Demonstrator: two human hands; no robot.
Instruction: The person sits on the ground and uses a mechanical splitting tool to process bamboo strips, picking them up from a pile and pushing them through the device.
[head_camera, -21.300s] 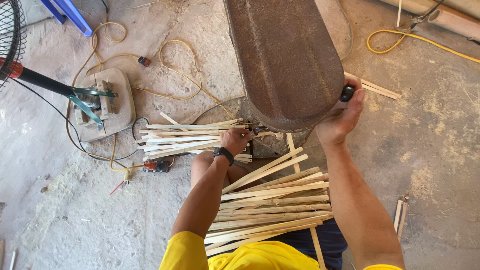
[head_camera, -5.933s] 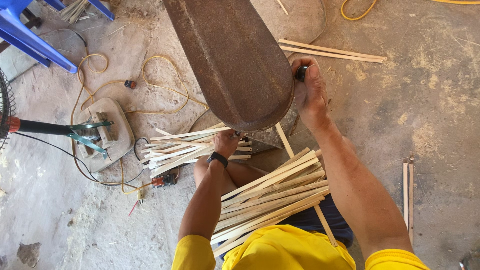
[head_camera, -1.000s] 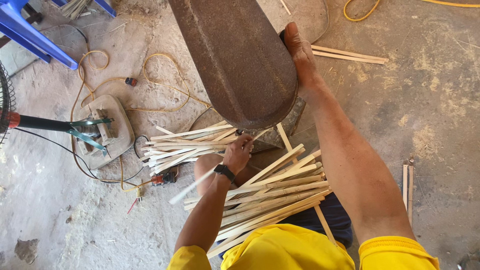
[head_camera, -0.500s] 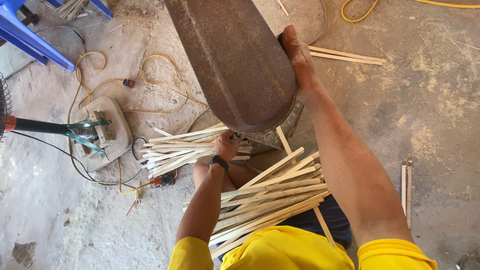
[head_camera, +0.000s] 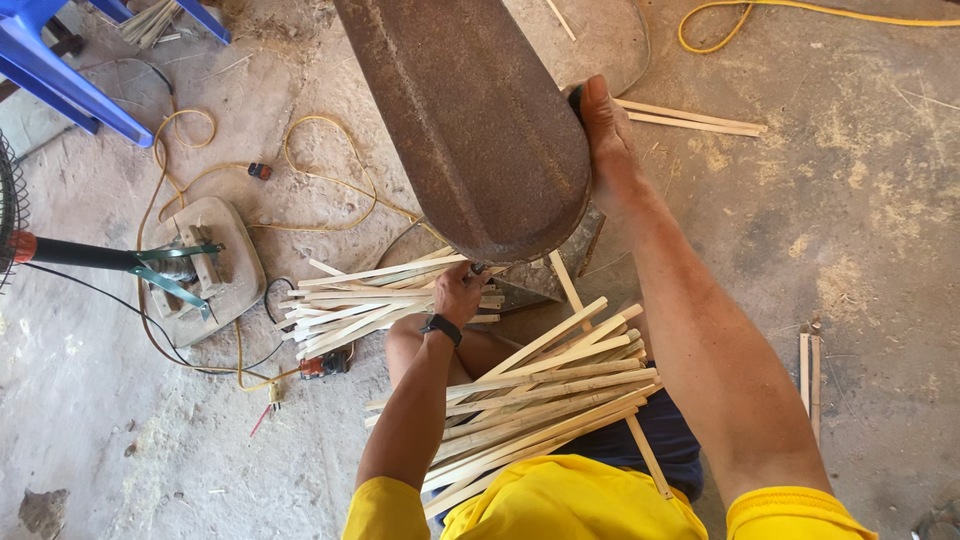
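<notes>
A long rusty brown metal cover (head_camera: 470, 120) rises in the middle of the view. My right hand (head_camera: 605, 140) is closed on a black handle (head_camera: 577, 98) at the cover's right side. My left hand (head_camera: 460, 293), with a black wrist band, is closed just under the cover's lower end, and seems to pinch a bamboo stick there. Cut pale sticks lie in a pile (head_camera: 360, 300) on the floor left of that hand. A bigger bundle of sticks (head_camera: 540, 400) rests across my lap.
A blue plastic chair (head_camera: 60, 70) stands at the top left. Beside a fan's black pole (head_camera: 80, 255) and base (head_camera: 215, 270), yellow cable (head_camera: 320, 170) loops over the concrete floor. Loose sticks (head_camera: 690, 118) lie right of the cover, and more sticks (head_camera: 808, 360) at the far right.
My left hand has gone from the lap bundle, where it held a stick, up to the cover's lower end. My right hand has stayed on the handle.
</notes>
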